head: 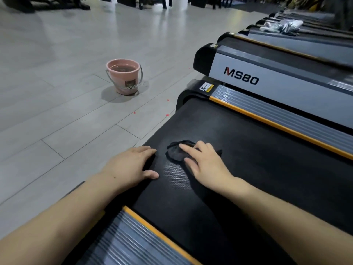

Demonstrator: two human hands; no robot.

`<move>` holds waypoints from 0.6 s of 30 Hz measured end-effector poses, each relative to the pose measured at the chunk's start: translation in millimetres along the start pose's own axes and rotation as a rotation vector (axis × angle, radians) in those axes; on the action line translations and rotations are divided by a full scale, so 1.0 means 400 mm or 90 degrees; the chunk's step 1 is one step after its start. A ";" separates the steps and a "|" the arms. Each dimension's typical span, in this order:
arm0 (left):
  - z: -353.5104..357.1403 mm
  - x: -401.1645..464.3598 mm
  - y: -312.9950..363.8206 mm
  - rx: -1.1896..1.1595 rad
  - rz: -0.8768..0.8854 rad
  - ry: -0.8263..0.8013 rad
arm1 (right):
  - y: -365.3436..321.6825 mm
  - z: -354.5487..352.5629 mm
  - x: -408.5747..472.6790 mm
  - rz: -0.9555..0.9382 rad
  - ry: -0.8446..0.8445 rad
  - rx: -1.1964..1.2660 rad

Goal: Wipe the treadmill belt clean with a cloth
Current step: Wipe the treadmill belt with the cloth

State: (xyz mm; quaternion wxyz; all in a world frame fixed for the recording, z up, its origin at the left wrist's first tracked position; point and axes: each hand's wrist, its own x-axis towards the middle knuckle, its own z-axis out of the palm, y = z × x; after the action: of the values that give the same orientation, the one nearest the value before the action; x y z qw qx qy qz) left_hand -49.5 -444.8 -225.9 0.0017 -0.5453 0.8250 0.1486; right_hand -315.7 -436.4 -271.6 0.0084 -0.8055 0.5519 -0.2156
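The black treadmill belt (238, 150) runs from the lower middle towards the right, with grey side rails edged in orange. A small dark cloth (176, 151) lies crumpled on the belt near its rear end. My right hand (204, 163) presses flat on the cloth with straight fingers, covering its right part. My left hand (131, 166) rests palm down on the belt's left rear edge, fingers relaxed and holding nothing, just left of the cloth.
A pink bucket (125, 76) with water stands on the grey floor to the left. A second treadmill marked MS80 (267, 79) sits right behind, with several more beyond. A light bundle of cloth (282, 25) lies on a far one.
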 end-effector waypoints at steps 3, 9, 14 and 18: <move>0.006 -0.005 -0.005 0.007 0.000 -0.001 | 0.082 0.016 0.139 0.118 0.019 -0.055; 0.023 -0.008 -0.090 -0.021 -0.038 0.033 | 0.017 0.055 0.198 0.270 0.031 -0.059; 0.022 0.007 -0.114 -0.049 -0.043 0.008 | -0.108 0.062 0.090 -0.006 0.009 0.005; 0.020 -0.003 -0.109 -0.054 -0.052 -0.010 | 0.016 0.072 0.242 0.138 0.058 -0.090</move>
State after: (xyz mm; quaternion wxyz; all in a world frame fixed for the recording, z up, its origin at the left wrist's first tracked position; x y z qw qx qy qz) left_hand -11.0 -457.6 -243.8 -0.0090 -0.5770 0.7948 0.1879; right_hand -282.2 -531.7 -266.7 -0.0505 -0.7291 0.6493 -0.2103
